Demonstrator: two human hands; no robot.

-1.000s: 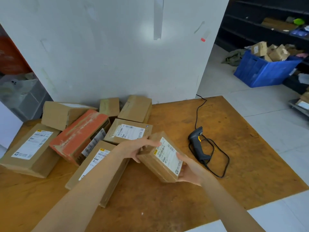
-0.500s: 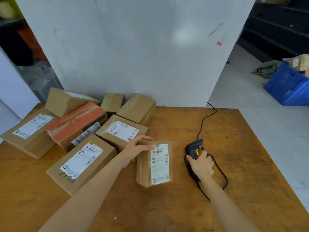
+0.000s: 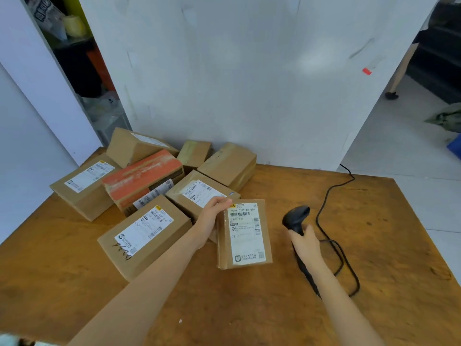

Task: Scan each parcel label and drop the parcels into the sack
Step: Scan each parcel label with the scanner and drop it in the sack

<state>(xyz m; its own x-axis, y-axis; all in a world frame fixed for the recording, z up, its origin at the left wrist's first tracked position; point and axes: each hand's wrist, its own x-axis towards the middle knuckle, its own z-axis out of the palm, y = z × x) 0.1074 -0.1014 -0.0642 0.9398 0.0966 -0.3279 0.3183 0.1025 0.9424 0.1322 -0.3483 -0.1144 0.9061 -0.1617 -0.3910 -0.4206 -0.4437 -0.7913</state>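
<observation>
- The parcel (image 3: 243, 234) lies on the counter (image 3: 374, 233), label (image 3: 245, 231) up, likely so its barcode faces the scanner (image 3: 296, 221).
- The left hand (image 3: 212, 221), grip clamped on the parcel's left edge, steadies it.
- Just right of the parcel, the right hand (image 3: 305, 242) has its grip wrapped round the scanner's handle, head raised.
- Label reads "902A C212-00 016" and "C212".
- Left of the parcel, other boxes (image 3: 139, 186) wait; no sack shows.
</observation>
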